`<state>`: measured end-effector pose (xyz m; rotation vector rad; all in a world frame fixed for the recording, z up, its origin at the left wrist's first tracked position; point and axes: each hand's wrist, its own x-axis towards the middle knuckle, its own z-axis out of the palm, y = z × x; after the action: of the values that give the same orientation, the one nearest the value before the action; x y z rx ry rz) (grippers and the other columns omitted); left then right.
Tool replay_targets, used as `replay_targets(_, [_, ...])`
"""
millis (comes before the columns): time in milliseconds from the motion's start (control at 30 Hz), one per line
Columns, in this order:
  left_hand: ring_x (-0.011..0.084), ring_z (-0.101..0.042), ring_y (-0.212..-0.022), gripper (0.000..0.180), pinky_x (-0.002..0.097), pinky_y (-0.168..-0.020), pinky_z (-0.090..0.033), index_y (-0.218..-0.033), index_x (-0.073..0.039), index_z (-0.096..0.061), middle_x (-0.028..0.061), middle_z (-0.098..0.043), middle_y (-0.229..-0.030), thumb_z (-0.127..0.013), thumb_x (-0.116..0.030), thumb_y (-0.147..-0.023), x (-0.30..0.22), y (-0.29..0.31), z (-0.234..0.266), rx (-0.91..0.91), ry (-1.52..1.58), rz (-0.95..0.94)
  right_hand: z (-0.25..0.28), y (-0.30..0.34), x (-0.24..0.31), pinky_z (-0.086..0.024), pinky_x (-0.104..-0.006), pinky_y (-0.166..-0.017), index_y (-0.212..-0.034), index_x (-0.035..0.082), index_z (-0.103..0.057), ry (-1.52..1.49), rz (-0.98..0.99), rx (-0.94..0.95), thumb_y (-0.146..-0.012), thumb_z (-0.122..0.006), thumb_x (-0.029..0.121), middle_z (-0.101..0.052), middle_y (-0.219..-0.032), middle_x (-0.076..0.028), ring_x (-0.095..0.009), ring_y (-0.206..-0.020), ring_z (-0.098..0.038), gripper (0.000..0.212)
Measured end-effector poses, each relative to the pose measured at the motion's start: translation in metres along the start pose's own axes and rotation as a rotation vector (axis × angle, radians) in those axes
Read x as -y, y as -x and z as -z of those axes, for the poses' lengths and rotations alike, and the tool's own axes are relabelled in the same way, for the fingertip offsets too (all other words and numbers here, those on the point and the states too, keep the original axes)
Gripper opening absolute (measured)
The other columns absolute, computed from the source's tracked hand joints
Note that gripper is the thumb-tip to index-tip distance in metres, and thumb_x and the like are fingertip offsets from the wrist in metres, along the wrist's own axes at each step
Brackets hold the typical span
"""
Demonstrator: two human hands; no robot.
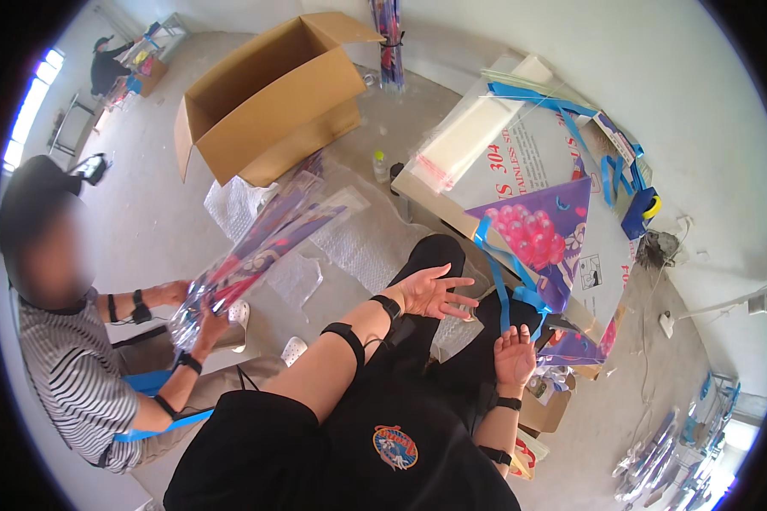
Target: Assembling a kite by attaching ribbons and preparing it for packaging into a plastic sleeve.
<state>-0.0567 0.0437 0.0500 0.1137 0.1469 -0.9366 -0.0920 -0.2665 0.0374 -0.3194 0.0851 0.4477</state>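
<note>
My left hand (pixel 435 292) is held out above my lap, palm showing, fingers spread, with nothing in it. Lower and to the right, my right hand (pixel 515 356) has its palm up and its fingers loosely stretched and slightly curled. A bright blue ribbon (pixel 501 285) drapes over the table edge, its lower end reaching my right fingertips; whether they touch cannot be told. Beside it, a purple triangular sheet printed with pink balls (pixel 533 234) lies partly over the edge of the table (pixel 533 162), which is covered with printed board.
At left, another person holds a bundle of plastic-wrapped purple pieces (pixel 264 238). An open cardboard box (pixel 268 98) stands ahead, bubble wrap (pixel 362 221) on the floor. Clear plastic sleeves (pixel 477 128) and a blue tape dispenser (pixel 638 213) lie on the table.
</note>
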Motion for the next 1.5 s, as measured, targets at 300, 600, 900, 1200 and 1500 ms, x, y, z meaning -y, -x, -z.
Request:
replay_targets(300, [0.0397,-0.050,-0.120,0.067,0.0265,-0.055,-0.054,-0.144,-0.021,-0.032,0.0210,-0.033,-0.145,-0.037,-0.062,-0.091,-0.001,0.001,0.001,-0.073,-0.022,0.022,0.003,-0.002,-0.004,-0.044,-0.0466,-0.096,-0.124,0.005,-0.050,-0.053,0.004,-0.038,-0.091,-0.049,0.022,-0.058,-0.121,-0.017,-0.032,-0.110,-0.057,0.037])
replay_targets(600, [0.0354,-0.057,-0.112,0.065,0.0277,-0.054,-0.059,-0.142,-0.009,-0.033,0.0218,-0.043,-0.138,-0.040,-0.053,-0.094,0.002,-0.008,-0.001,-0.142,-0.126,-0.054,0.000,0.001,0.000,-0.044,-0.0444,-0.096,-0.122,0.008,-0.050,-0.042,0.028,-0.024,-0.088,-0.060,0.030,-0.058,-0.117,-0.013,-0.030,-0.109,-0.056,0.042])
replay_targets(900, [0.0240,-0.061,-0.093,0.041,0.0363,-0.076,-0.052,-0.113,-0.002,-0.058,0.0107,-0.063,-0.105,-0.067,-0.030,-0.085,-0.129,-0.109,0.036,-0.887,-1.532,-0.495,-0.018,-0.005,0.000,-0.044,-0.0452,-0.096,-0.122,0.006,-0.049,-0.141,0.021,0.030,-0.091,-0.057,0.031,-0.058,-0.117,-0.015,-0.031,-0.109,-0.056,0.041])
replay_targets(1200, [0.0357,-0.060,-0.097,0.050,0.0447,-0.081,-0.048,-0.106,-0.003,-0.056,0.0184,-0.063,-0.100,-0.075,-0.034,-0.073,-0.149,-0.181,0.031,-1.296,-2.284,-0.335,-0.008,0.004,0.007,-0.044,-0.0458,-0.097,-0.124,0.005,-0.047,-0.197,0.048,0.004,-0.090,-0.059,0.027,-0.058,-0.118,-0.018,-0.032,-0.109,-0.057,0.042])
replay_targets(1500, [0.0285,-0.065,-0.083,0.036,0.0390,-0.072,-0.051,-0.089,-0.001,-0.061,0.0155,-0.066,-0.087,-0.074,-0.031,-0.073,-0.155,-0.166,0.021,-1.153,-2.117,-0.240,-0.013,-0.002,0.007,-0.045,-0.0443,-0.095,-0.122,0.006,-0.048,-0.199,0.001,0.006,-0.096,-0.049,0.029,-0.058,-0.118,-0.016,-0.031,-0.108,-0.058,0.035])
